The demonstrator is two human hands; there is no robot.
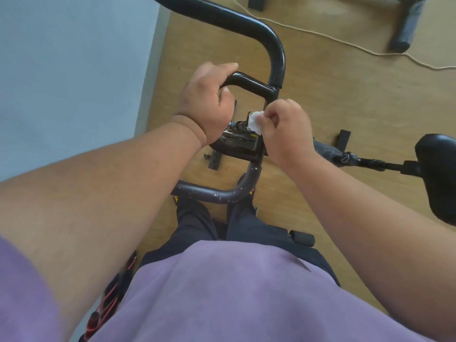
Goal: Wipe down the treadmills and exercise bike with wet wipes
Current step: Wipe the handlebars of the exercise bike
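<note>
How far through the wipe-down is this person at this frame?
Mid-job, on the exercise bike. In hand: the right hand pinches a white wet wipe against the parts at the handlebar's centre, while the left hand grips the handlebar. Nothing visibly marks any surface as finished. The saddle is untouched right now, and whether any treadmill has been wiped cannot be told.

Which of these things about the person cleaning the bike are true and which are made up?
1. The left hand grips the black handlebar. True.
2. The right hand holds a blue sponge. False: it pinches a white wipe.
3. The wipe is on the bike seat. False: it is at the middle of the bike, between the handlebars; the seat is off to the right.
4. A pale cord lies on the wooden floor. True.
</note>
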